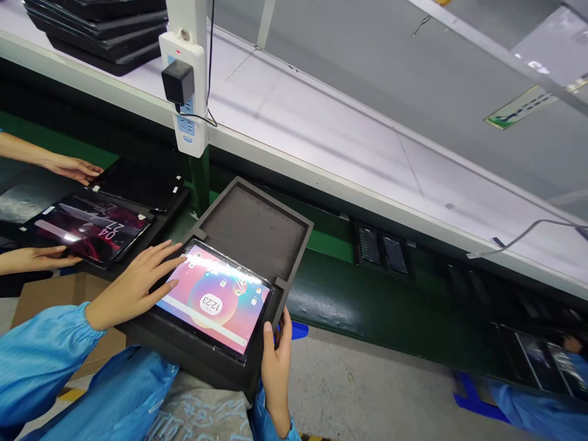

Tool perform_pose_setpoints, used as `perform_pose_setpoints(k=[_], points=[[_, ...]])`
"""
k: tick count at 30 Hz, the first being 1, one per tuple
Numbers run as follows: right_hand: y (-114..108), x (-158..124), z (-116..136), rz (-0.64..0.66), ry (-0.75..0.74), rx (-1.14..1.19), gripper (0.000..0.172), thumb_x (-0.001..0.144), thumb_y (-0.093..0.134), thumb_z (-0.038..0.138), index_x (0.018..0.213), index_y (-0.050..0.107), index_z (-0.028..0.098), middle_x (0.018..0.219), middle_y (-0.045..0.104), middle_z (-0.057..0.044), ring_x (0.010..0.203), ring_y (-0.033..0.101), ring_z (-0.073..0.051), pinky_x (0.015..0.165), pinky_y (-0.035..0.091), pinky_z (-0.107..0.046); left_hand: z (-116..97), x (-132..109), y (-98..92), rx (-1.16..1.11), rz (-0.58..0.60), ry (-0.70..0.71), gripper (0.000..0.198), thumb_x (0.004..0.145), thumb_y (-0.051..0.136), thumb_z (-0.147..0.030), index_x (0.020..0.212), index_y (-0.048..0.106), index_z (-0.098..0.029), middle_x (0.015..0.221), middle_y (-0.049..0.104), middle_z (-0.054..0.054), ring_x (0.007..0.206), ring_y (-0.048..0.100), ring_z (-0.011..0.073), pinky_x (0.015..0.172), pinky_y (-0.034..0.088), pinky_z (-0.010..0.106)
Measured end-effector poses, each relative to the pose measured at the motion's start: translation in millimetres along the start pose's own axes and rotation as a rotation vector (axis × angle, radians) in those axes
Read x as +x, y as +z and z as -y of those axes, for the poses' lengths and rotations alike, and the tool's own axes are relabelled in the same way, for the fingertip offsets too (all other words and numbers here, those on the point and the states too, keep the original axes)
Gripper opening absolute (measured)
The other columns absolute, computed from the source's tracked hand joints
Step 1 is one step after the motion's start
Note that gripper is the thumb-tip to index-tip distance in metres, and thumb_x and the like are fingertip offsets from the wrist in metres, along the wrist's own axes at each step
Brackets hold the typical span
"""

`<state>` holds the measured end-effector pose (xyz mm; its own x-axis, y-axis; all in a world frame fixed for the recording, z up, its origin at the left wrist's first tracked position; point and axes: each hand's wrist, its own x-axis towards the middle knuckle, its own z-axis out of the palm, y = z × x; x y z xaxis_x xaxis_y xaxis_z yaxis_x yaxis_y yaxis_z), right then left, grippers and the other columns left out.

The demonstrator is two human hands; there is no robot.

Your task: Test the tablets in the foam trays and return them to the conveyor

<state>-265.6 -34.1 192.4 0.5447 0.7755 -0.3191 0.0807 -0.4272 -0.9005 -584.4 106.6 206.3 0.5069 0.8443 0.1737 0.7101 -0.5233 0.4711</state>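
Observation:
A lit tablet (215, 300) lies in a black foam tray (305, 229), its screen showing a clock and icons upside down to me. My left hand (135, 282) reaches across from the left, fingers stretched out, with fingertips on the tablet's left edge and screen. At the tray's right side, my right hand (278, 361) grips the edge, thumb on the near side and fingers partly hidden behind it. Above the tablet, the tray has a second recess (252, 229) with nothing in it.
On the left a co-worker's hands (71, 166) touch another tray with a lit tablet (94, 226) and a dark one (138, 184). A power strip (190, 131) with a black plug hangs on the post. Stacked black trays (105, 37) sit on the shelf. The green conveyor (358, 300) carries further trays.

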Motion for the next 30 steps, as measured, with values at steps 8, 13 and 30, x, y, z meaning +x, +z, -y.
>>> perform_pose_setpoints(k=[8,13,30], points=[[9,18,7,-0.026,-0.115,-0.028,0.081,0.090,0.060,0.056,0.157,0.032,0.022,0.160,0.042,-0.010,0.147,0.041,-0.029,0.120,0.037,-0.046,0,4,9.9,-0.020,-0.010,-0.064,0.057,0.099,0.047,-0.050,0.153,0.038,-0.036,0.166,0.027,0.004,0.152,0.029,0.0338,0.121,0.034,0.052],[18,36,21,-0.019,-0.140,-0.193,0.102,0.084,0.066,0.060,0.162,0.017,0.016,0.168,0.021,-0.014,0.156,0.021,-0.031,0.126,0.022,-0.050,-4,7,7.2,-0.064,-0.014,-0.047,0.059,0.099,0.048,-0.050,0.155,0.033,-0.037,0.166,0.028,0.002,0.152,0.028,0.0332,0.122,0.033,0.053],[17,43,37,0.005,-0.167,-0.264,0.102,0.089,0.060,0.060,0.163,0.006,0.014,0.170,0.012,-0.013,0.158,0.014,-0.029,0.127,0.017,-0.049,-8,0,5.5,-0.210,-0.037,-0.264,0.066,0.098,0.046,-0.057,0.156,0.026,-0.033,0.167,0.024,0.006,0.151,0.030,0.0336,0.123,0.031,0.053]])
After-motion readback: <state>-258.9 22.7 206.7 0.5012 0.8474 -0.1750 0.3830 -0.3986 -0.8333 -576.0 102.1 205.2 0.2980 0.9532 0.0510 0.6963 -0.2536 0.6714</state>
